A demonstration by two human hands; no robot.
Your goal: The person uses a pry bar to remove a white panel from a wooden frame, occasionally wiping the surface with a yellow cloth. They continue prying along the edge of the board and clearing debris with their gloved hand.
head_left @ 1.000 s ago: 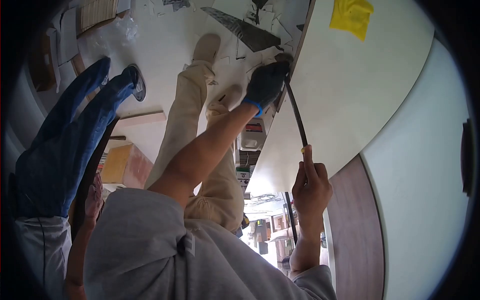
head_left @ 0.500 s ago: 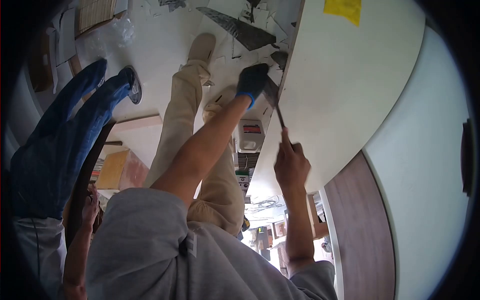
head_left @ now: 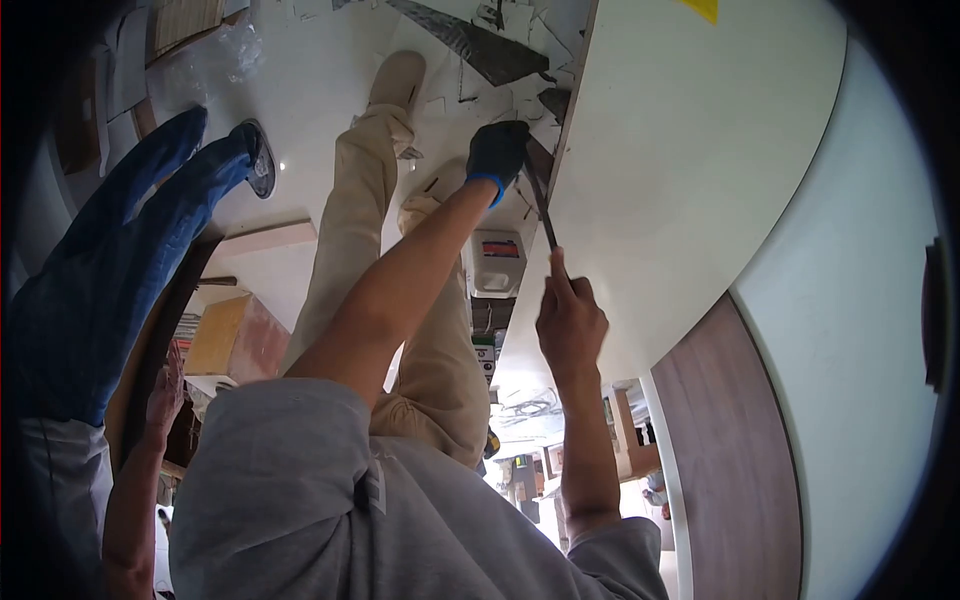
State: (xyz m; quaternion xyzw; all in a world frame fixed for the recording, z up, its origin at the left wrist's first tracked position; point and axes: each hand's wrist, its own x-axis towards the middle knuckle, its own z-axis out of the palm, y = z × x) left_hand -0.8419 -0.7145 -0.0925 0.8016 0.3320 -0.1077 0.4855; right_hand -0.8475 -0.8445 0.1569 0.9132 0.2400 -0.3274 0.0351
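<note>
My left hand, in a dark glove with a blue cuff, is closed beside the edge of a large white panel. What its fingers hold is hidden; a small dark piece shows next to it. My bare right hand is wrapped round the lower end of a long, thin dark tool, the index finger stretched along it. The tool slants up along the panel's edge, its far end beside the gloved hand.
Dark scraps and pale fragments lie on the floor at the top. A light-coloured case is below my left hand. Another person in blue jeans stands at the left, near a wooden box. A brown wood-grain board is at the lower right.
My right hand and the tool have shifted slightly up and left. The tool now reaches closer to the gloved hand. The whole view has also shifted a little.
</note>
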